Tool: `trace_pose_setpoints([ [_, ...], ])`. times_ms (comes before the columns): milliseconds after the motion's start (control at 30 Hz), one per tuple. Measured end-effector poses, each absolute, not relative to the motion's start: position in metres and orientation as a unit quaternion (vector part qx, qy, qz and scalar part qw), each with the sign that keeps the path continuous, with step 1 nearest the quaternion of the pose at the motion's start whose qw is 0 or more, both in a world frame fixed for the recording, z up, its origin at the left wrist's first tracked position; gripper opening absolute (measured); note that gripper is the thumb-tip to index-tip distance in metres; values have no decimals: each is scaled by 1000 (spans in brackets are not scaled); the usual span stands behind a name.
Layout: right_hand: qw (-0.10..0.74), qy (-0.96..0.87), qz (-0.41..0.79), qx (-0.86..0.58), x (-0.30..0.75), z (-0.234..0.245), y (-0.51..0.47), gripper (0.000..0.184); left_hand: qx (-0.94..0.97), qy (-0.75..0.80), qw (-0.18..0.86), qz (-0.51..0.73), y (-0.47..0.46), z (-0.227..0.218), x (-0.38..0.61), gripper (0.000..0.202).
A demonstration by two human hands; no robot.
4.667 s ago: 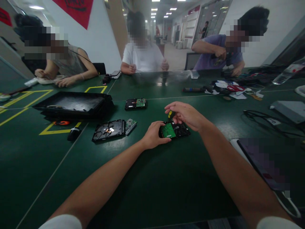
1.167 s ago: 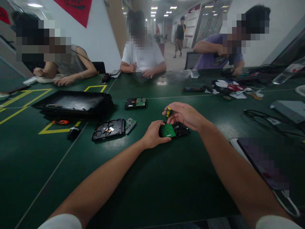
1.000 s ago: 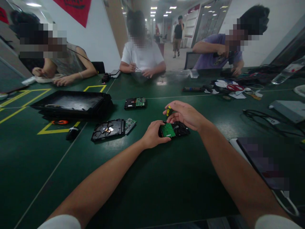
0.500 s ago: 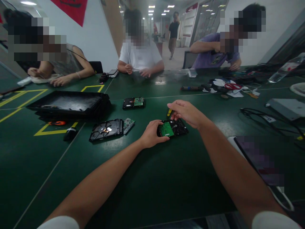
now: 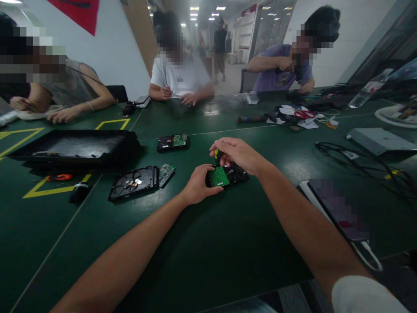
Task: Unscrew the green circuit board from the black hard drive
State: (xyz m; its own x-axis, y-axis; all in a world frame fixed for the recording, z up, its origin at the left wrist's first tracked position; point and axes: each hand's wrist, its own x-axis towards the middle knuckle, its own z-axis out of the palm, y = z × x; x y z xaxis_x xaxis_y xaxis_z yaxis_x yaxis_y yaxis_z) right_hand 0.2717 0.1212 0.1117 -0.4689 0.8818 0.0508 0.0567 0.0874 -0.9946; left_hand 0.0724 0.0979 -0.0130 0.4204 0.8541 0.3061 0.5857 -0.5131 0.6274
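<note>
A black hard drive (image 5: 233, 174) with a green circuit board (image 5: 219, 177) facing up lies on the dark green table (image 5: 202, 252). My left hand (image 5: 198, 184) grips the drive's near left corner, fingers curled round its edge. My right hand (image 5: 236, 154) hovers over the drive's far side, fingers pinched on a small screwdriver with a yellow and black handle (image 5: 216, 153) that stands on the drive.
An opened hard drive (image 5: 132, 182) with a loose circuit board (image 5: 166, 169) lies to the left, another drive (image 5: 172, 142) behind it, a black tray (image 5: 73, 145) farther left. Three people sit across the table. Cables (image 5: 358, 158), scissors (image 5: 304, 114) and a grey box (image 5: 379, 140) lie on the right.
The view has swung to the right, so everything sits further left in the picture. My right hand has shifted the screwdriver slightly on the drive; my left hand keeps its grip.
</note>
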Motion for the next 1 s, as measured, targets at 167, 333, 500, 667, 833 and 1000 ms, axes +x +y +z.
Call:
trace_pose_setpoints([
  [167,364,-620,606,-340,270,113,117,18,810,449,218,308,96,-11,73,72],
  [333,354,-682,528,-362,276,116,119,17,812,442,216,313,96,-10,74,71],
  [500,371,-681,478,-412,278,116,121,16,810,445,222,310,96,-8,73,71],
  [667,364,-658,522,-401,273,116,119,7,812,443,222,310,95,-7,73,72],
  [833,345,-633,588,-366,271,118,116,19,811,442,217,317,97,-11,73,72],
  [1000,350,-586,648,-337,271,118,114,18,809,441,215,324,98,-12,74,73],
])
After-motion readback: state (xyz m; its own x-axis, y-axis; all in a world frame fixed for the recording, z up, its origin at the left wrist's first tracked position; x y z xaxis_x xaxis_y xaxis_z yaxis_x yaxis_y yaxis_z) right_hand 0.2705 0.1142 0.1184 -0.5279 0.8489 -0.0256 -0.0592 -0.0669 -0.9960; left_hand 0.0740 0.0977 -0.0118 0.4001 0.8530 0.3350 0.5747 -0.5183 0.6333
